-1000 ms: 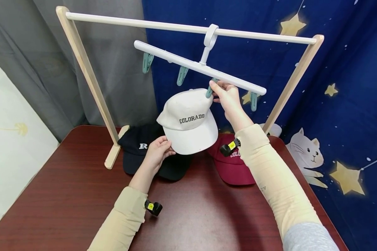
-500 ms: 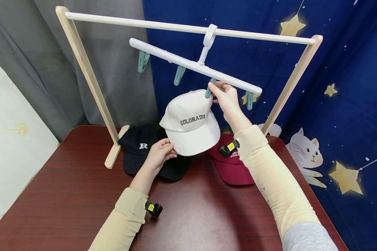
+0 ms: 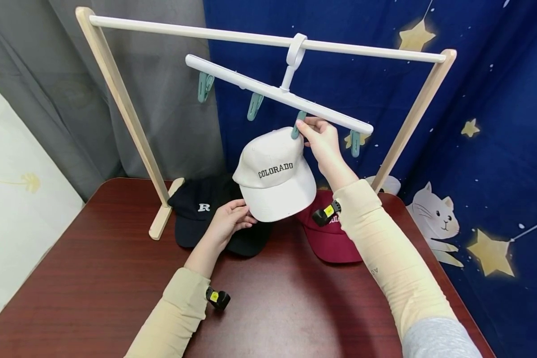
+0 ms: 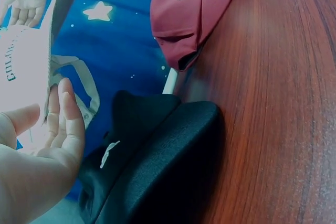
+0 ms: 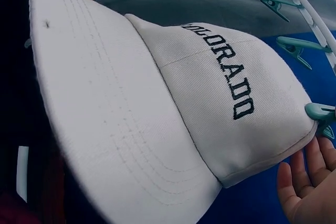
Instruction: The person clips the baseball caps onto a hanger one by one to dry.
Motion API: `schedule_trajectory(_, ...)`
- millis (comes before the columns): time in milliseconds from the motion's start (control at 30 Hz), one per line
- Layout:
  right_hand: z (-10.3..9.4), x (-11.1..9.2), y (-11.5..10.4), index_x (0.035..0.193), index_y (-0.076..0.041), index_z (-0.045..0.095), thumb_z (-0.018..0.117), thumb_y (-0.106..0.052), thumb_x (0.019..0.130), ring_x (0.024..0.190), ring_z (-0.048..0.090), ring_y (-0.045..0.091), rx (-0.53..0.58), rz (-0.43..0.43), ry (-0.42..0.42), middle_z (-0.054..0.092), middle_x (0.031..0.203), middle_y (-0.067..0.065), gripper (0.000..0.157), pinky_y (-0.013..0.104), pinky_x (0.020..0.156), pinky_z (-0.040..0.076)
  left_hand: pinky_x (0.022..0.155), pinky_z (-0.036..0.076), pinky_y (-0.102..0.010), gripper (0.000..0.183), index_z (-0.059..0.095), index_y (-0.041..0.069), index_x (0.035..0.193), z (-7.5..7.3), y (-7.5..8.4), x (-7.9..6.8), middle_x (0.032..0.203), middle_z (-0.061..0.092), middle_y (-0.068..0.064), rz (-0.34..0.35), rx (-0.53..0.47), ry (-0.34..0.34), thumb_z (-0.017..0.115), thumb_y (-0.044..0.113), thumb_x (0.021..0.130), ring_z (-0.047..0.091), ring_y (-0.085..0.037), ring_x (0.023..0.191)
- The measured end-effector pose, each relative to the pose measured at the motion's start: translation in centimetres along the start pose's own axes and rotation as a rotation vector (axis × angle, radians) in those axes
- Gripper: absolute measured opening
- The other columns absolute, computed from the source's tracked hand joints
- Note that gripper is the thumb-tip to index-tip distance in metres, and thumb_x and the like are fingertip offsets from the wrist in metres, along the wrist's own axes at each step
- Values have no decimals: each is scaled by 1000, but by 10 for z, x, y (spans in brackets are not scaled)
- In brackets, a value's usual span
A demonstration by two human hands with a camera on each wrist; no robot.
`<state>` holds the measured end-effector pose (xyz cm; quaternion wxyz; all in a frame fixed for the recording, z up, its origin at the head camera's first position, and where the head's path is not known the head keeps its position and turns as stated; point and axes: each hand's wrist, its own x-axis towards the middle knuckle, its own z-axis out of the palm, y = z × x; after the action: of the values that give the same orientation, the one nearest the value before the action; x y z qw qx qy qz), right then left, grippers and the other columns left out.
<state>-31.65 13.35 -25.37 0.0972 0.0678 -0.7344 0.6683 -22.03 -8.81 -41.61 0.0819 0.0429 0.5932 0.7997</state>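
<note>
A white baseball cap [image 3: 273,166] lettered COLORADO hangs tilted below a white clip hanger [image 3: 250,84], its crown edge in the jaws of a green clip [image 3: 296,132]. My right hand [image 3: 325,141] pinches this clip, thumb in front; in the right wrist view its fingers [image 5: 302,174] lie beside the crown edge, thumb hidden. My left hand [image 3: 230,216] lightly holds the left side of the brim [image 5: 105,103]. In the left wrist view the thumb is in front of the brim and the fingers are behind it. The hanger slopes down to the right.
The hanger's hook [image 3: 297,49] is over the rail of a wooden rack [image 3: 183,31]. Below lie a black cap [image 3: 190,223] with an R, another dark brim beside it, and a maroon cap [image 3: 328,246] on the brown table [image 3: 259,308]. Other green clips [image 3: 255,106] hang unfilled.
The white cap has shifted slightly right. The hanger has swung a little to the left, while both hands stay nearly in place at the brim and the clip.
</note>
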Motion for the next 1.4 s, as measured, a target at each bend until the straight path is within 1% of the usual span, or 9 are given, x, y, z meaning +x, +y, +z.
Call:
schedule_trajectory(167,-1,0,1,118,-1,61,66,-26,92,98,60,17,-25,-5,6,65,110,9,36,43,90,44,68,53,-25,37,42,-9,133,-2,-1,-1,89,65,-7,-18,12,13,49,5,100,66,-15,76)
schedule_trajectory(300,-4,-2,2,117,-3,62,67,-27,92,95,59,15,-45,-3,6,65,108,7,35,35,83,45,69,53,-25,38,41,-8,135,-4,-1,-2,91,64,-7,-30,16,22,48,5,100,66,-15,77)
schedule_trajectory(400,-6,-3,3,115,-3,64,67,-26,91,89,57,13,-51,-9,13,66,104,6,33,30,78,45,70,53,-25,40,38,-9,136,-6,-2,-2,92,65,-7,-31,18,20,47,5,100,67,-15,77)
schedule_trajectory(533,-9,-4,4,112,-2,66,68,-23,91,82,54,12,-83,-30,36,66,97,5,30,27,73,45,70,53,-25,41,37,-11,137,-8,-3,-4,93,66,-8,-27,13,24,47,5,100,66,-15,77)
schedule_trajectory(667,-13,-4,8,109,-2,68,68,-22,90,83,55,11,-120,-48,57,66,95,4,27,25,71,46,69,53,-25,42,36,-11,137,-11,-4,-5,93,65,-10,-23,2,29,48,5,100,66,-15,76)
schedule_trajectory(867,-17,-4,14,108,-2,68,69,-21,90,83,56,11,-126,-50,61,66,97,5,26,25,70,45,69,53,-24,41,38,-11,135,-17,-6,-8,95,66,-13,-28,-1,40,49,6,100,67,-15,75)
schedule_trajectory(1067,-21,-7,19,105,-2,69,70,-22,88,84,58,12,-164,-94,84,67,96,6,26,23,70,44,69,53,-24,39,39,-11,135,-23,-8,-12,91,66,-7,-30,11,50,47,5,100,67,-15,75)
schedule_trajectory(1233,-23,-10,22,106,-3,68,70,-25,89,92,59,13,-213,-140,108,67,101,8,28,22,75,46,69,53,-24,38,39,-10,135,-28,-9,-17,89,66,-4,-25,41,62,47,6,101,67,-14,76)
schedule_trajectory(1400,-24,-14,25,107,-3,67,70,-22,88,95,58,15,-224,-157,145,65,103,9,27,24,78,46,70,53,-24,37,40,-11,134,-34,-13,-19,90,65,-5,-18,62,66,47,6,101,67,-14,77)
